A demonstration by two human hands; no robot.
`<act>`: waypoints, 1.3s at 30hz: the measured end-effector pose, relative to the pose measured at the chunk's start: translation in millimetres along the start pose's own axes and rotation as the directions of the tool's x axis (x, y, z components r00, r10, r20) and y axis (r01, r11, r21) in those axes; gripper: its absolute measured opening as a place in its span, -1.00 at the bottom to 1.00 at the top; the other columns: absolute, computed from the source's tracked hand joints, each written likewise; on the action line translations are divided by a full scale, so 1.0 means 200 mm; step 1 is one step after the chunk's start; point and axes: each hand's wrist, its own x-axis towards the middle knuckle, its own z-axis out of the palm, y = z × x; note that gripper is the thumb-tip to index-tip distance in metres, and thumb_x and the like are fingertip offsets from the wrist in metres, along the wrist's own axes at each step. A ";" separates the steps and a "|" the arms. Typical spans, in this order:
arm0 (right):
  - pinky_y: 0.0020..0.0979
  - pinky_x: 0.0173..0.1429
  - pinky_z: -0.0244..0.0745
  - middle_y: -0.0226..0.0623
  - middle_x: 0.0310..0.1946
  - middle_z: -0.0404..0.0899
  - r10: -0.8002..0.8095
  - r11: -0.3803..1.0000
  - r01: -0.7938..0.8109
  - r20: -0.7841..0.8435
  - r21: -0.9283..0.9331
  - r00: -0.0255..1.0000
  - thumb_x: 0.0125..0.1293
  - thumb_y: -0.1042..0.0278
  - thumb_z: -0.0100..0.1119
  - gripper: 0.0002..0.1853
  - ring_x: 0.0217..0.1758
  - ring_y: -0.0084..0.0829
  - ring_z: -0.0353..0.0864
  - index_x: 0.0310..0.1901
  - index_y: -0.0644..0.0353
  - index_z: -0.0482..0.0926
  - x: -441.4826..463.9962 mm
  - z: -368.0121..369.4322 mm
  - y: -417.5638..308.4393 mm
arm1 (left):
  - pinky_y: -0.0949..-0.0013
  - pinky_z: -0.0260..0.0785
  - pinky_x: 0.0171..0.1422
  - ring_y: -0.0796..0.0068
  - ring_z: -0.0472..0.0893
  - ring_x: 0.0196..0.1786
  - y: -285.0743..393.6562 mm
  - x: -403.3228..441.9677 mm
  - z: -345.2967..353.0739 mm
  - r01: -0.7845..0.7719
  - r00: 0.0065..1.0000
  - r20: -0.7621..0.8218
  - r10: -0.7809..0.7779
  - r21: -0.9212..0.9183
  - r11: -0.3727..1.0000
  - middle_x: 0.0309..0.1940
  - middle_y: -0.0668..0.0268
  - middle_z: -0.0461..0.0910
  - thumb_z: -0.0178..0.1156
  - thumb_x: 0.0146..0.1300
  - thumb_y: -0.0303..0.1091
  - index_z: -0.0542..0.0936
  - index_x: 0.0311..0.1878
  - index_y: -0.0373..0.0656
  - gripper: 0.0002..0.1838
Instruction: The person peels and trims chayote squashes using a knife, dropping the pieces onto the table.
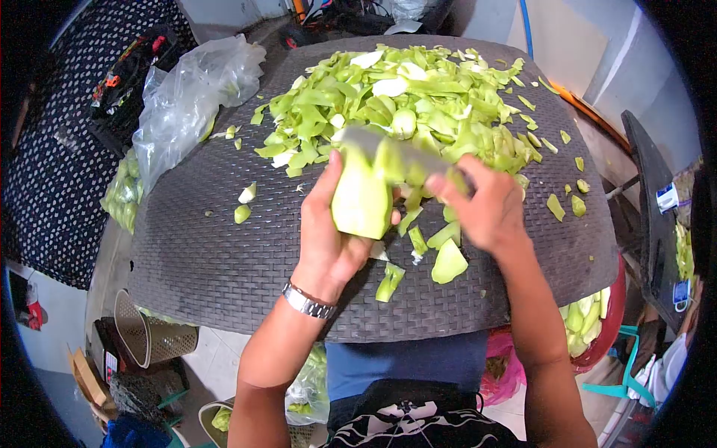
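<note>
Left hand (328, 224): half-curled round peeled chayote (361, 198), palm and fingers touching. Right hand (482, 201): closed round the knife (403, 155), blade blurred at the top. Chayote's above the table (224, 284), near the peelings (403, 97).

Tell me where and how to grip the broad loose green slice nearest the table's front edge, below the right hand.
Probably pinch the green slice by its side edges, from above and the near side: it lies broad face up, with scraps at its far end.
</note>
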 end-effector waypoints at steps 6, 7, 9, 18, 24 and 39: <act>-0.07 -0.21 0.52 -0.01 -0.52 0.63 0.306 0.952 -0.306 0.004 -0.011 0.952 0.27 -0.53 0.26 -0.24 -0.35 0.02 0.70 -0.39 0.23 0.62 0.08 -0.07 0.09 | 0.03 0.61 -0.02 0.17 0.69 0.03 -0.02 0.01 0.05 0.030 0.994 -0.104 -0.031 -0.008 1.000 0.08 0.09 0.67 -0.03 0.60 0.24 0.53 0.32 -0.10 -0.39; -0.06 -0.22 0.52 -0.01 -0.53 0.63 0.267 0.963 -0.267 0.019 0.023 0.964 0.26 -0.53 0.27 -0.24 -0.35 0.03 0.70 -0.38 0.23 0.62 0.05 -0.06 0.06 | 0.01 0.61 0.03 0.16 0.69 0.07 -0.02 0.01 0.03 0.040 0.994 -0.103 -0.038 0.013 0.999 0.10 0.09 0.66 -0.04 0.61 0.24 0.53 0.33 -0.10 -0.39; -0.09 -0.29 0.53 -0.09 -0.56 0.62 0.185 0.982 -0.188 0.085 0.033 0.979 0.22 -0.50 0.35 -0.28 -0.42 -0.02 0.71 -0.35 0.19 0.61 0.01 -0.05 -0.04 | -0.03 0.62 0.13 0.15 0.69 0.13 -0.01 0.00 0.02 0.048 0.992 -0.117 -0.041 0.061 0.997 0.14 0.09 0.66 -0.05 0.61 0.24 0.53 0.35 -0.09 -0.39; -0.23 -0.40 0.53 -0.23 -0.59 0.56 -0.379 0.912 0.387 -0.080 0.136 0.922 0.07 -0.48 0.50 -0.28 -0.54 -0.15 0.67 -0.29 0.15 0.56 -0.10 0.09 -0.08 | 0.14 0.61 0.26 0.24 0.73 0.12 -0.09 0.01 0.02 0.043 0.999 -0.012 -0.043 0.081 0.996 0.09 0.14 0.69 -0.02 0.57 0.31 0.54 0.33 -0.10 -0.33; -0.19 -0.44 0.56 -0.25 -0.57 0.65 -0.309 0.946 0.315 -0.087 0.074 0.947 0.05 -0.49 0.48 -0.29 -0.54 -0.14 0.72 -0.24 0.11 0.64 -0.07 0.03 -0.05 | 0.08 0.69 0.07 0.20 0.73 0.07 -0.10 -0.02 0.04 0.025 0.999 -0.046 -0.019 0.146 0.989 0.07 0.10 0.69 -0.03 0.58 0.29 0.52 0.32 -0.17 -0.33; -0.05 -0.25 0.50 -0.03 -0.56 0.62 0.187 0.975 -0.184 -0.016 0.125 0.982 0.32 -0.42 0.30 -0.30 -0.43 0.03 0.66 -0.42 0.24 0.59 0.02 -0.04 0.01 | 0.04 0.72 -0.05 0.06 0.71 0.03 -0.03 -0.04 0.09 0.071 0.997 -0.001 -0.071 0.091 0.993 0.05 0.04 0.66 0.13 0.52 0.01 0.49 0.32 -0.27 -0.44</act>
